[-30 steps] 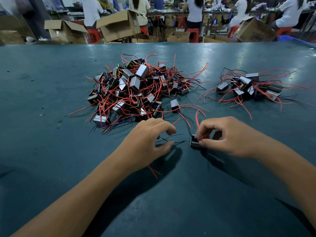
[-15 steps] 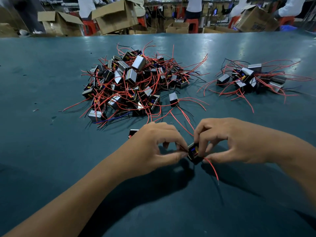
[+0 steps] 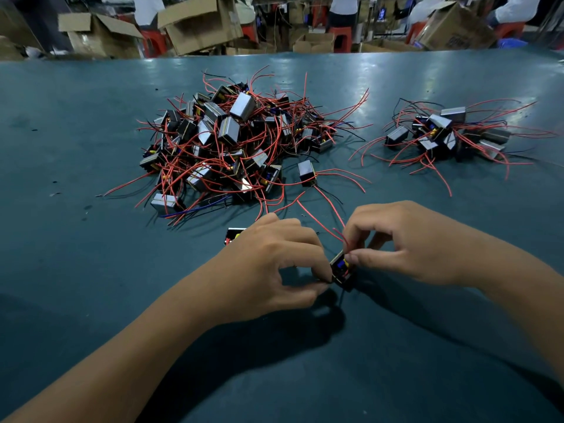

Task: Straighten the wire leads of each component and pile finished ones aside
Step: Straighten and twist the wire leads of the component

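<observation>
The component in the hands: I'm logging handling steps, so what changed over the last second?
The left hand came across and now pinches the component together with the right hand, lifting it off the table. Big pile and small pile stayed as they were.

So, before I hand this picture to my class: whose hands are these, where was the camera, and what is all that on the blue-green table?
There is no machine here. A person wears a camera on the head, so you look forward and down at their own two bare hands. The left hand and the right hand together pinch one small component, a dark block with red wire leads, just above the table. Beyond the hands lies a big tangled pile of the same blocks, a smaller pile to its right, a single block between them, and another block peeking out behind the left hand. Cardboard boxes and other people stand past the table's far edge.
</observation>
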The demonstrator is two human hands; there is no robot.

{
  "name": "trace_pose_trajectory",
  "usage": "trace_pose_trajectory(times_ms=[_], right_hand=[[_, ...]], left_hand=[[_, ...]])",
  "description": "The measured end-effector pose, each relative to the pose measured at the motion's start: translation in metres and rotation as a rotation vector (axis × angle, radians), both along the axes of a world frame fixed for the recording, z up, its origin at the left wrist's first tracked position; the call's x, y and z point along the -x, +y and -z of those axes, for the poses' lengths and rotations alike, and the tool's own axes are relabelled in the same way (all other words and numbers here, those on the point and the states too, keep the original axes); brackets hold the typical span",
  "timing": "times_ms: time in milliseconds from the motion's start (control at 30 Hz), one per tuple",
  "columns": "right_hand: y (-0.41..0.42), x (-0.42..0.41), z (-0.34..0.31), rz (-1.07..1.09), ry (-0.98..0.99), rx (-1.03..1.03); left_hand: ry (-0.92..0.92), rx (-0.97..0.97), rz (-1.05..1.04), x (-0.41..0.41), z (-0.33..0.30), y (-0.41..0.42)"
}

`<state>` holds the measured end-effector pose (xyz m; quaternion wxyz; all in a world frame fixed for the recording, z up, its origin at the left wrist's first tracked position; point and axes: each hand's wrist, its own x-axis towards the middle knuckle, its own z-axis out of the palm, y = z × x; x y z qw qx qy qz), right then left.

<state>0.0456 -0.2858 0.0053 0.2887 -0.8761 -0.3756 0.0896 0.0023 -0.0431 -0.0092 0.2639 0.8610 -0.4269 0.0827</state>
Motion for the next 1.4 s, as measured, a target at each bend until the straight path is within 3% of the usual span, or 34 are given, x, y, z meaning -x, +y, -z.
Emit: trace_pose_trajectory(times_ms=[233, 367, 467, 600, 733, 833, 1033, 1267, 1400], right_hand=[[0.02, 0.008, 0.013, 0.116, -0.11, -0.039], [0.02, 0.009, 0.014, 0.12, -0.033, -0.094], [0.015, 0.007, 0.013, 0.141, 0.063, -0.12], [0.014, 0.006, 0.008, 0.122, -0.001, -0.026], [0.012, 0.006, 0.006, 0.225, -0.068, 0.005], [0.01, 0.003, 0.007, 0.34, -0.097, -0.002], [0.008, 0.002, 0.011, 0.487, -0.105, 0.011], [0.003, -0.005, 0.01, 0.684, -0.152, 0.026], [0.008, 0.002, 0.004, 0.621, -0.412, -0.108]], left_hand=[[-0.05, -0.01, -0.032, 0.0, -0.001, 0.001], [0.028, 0.002, -0.078, -0.002, -0.001, 0.006], [0.079, 0.002, -0.217, -0.011, -0.004, 0.019], [0.144, 0.026, -0.424, -0.021, -0.008, 0.043], [0.33, -0.165, -0.457, -0.027, -0.003, 0.062], [0.354, -0.214, -0.472, -0.03, 0.0, 0.063], [0.212, 0.032, -0.383, -0.018, -0.003, 0.035], [0.367, 0.274, -0.37, -0.002, -0.003, 0.01], [0.448, 0.344, -0.387, 0.002, -0.003, 0.006]])
